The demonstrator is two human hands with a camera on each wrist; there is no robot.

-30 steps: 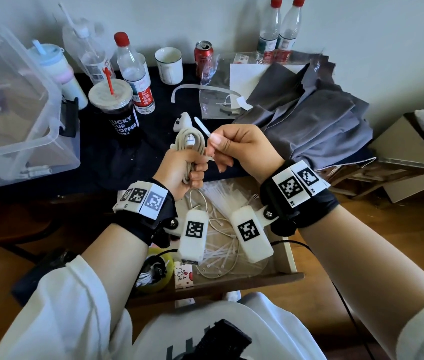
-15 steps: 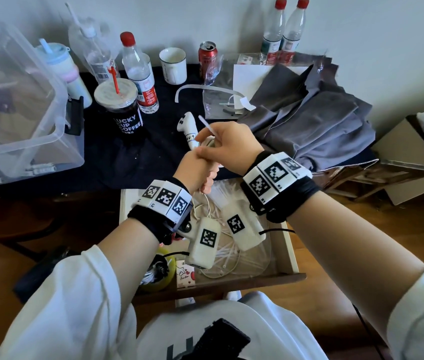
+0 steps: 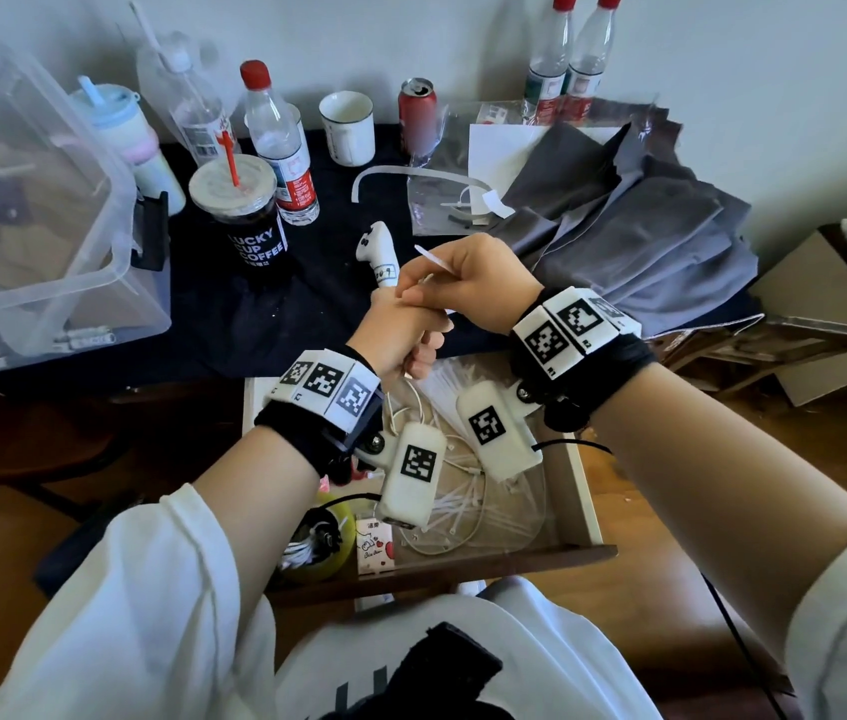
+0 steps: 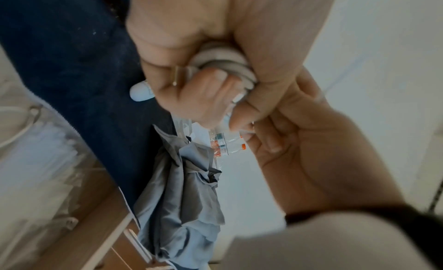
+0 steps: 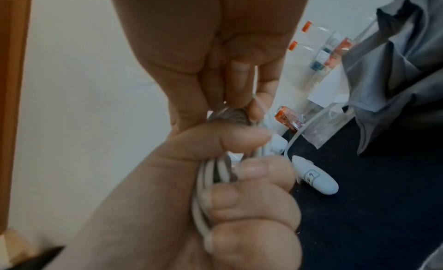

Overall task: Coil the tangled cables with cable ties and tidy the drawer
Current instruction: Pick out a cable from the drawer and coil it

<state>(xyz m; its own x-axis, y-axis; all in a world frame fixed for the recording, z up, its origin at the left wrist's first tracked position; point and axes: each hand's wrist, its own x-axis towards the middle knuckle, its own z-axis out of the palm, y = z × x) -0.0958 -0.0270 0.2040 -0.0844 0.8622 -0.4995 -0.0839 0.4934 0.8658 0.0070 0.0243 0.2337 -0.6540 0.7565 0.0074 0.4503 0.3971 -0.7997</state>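
Observation:
My left hand grips a coiled white cable in its fist above the open drawer. In the right wrist view the cable's loops run between the left hand's thumb and fingers. My right hand lies over the top of the left fist and pinches a white cable tie at the bundle, its tail pointing up and to the left. The head view hides the coil behind both hands. In the drawer lie a clear bag of white cable ties and a loose thin white cable.
On the dark tabletop stand a coffee cup, several bottles, a mug and a red can. A white handheld device lies just behind my hands. A clear plastic box is at the left, grey cloth at the right.
My right hand has moved left onto the left fist with the cable tie. The coil, plain to see a second ago, is now covered by both hands.

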